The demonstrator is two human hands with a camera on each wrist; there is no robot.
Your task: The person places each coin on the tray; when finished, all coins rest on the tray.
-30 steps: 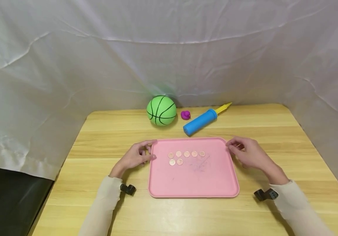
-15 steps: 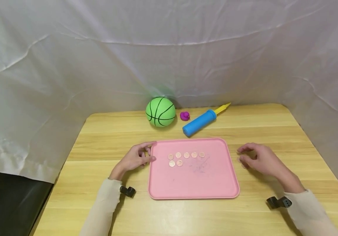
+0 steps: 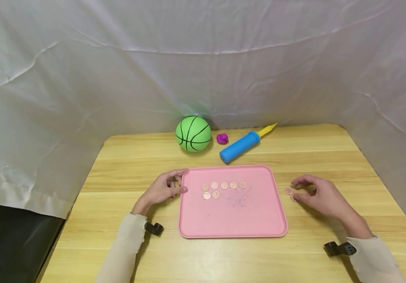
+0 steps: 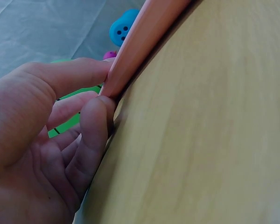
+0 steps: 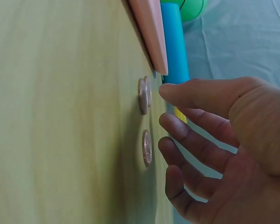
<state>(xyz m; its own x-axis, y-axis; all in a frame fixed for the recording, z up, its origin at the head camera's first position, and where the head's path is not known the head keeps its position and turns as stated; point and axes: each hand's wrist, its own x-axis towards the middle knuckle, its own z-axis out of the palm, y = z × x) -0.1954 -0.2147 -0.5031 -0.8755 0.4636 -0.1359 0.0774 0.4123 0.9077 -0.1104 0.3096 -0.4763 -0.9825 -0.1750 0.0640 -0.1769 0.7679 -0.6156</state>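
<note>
My left hand [image 3: 161,189] grips the left rim of the pink tray [image 3: 231,226], thumb on the rim; the left wrist view shows a finger against the tray's outer side [image 4: 140,51]. Several copper coins [image 3: 224,185] lie flat in the tray, one row of several with two more beneath. Right of the tray, my right hand [image 3: 321,194] hovers with fingers apart, holding nothing. Copper coins [image 3: 289,191] lie on the table by its fingertips. Seen from the right wrist, two coins [image 5: 143,95] sit close together under the thumb, and a third coin [image 5: 147,148] lies apart.
Behind the tray stand a green basketball [image 3: 193,133], a small purple rubber duck [image 3: 222,138] and a blue hand pump [image 3: 240,147] with a yellow nozzle. Grey cloth [image 3: 203,78] hangs at the back and sides of the wooden table [image 3: 217,259].
My right hand has left the tray's upper right corner and moved right and towards me, over the coins on the table. The left hand stays at the tray's rim.
</note>
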